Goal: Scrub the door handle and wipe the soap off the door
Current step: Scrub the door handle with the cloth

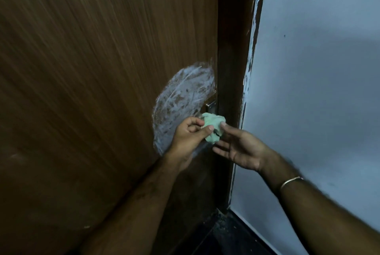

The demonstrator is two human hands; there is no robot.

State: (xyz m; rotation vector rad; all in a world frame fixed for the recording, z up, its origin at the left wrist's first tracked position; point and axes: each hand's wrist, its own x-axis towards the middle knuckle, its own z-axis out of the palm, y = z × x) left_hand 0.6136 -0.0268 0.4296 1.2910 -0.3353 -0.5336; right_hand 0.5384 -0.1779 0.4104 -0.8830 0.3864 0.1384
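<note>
A brown wooden door [92, 70] fills the left of the view. A large oval patch of white soap lather [181, 98] covers it beside the metal door handle [210, 104], of which only a small part shows. My left hand [188, 137] grips a bunched pale green cloth [274, 126] just below the handle. My right hand [240, 149] is next to it with fingers stretched out, its fingertips touching the cloth's right side. A thin bangle sits on my right wrist.
A dark door frame [232, 49] runs down right of the door, with chipped white paint along its edge. A pale grey-blue wall [318, 70] fills the right side. Dark floor [226, 238] shows at the bottom.
</note>
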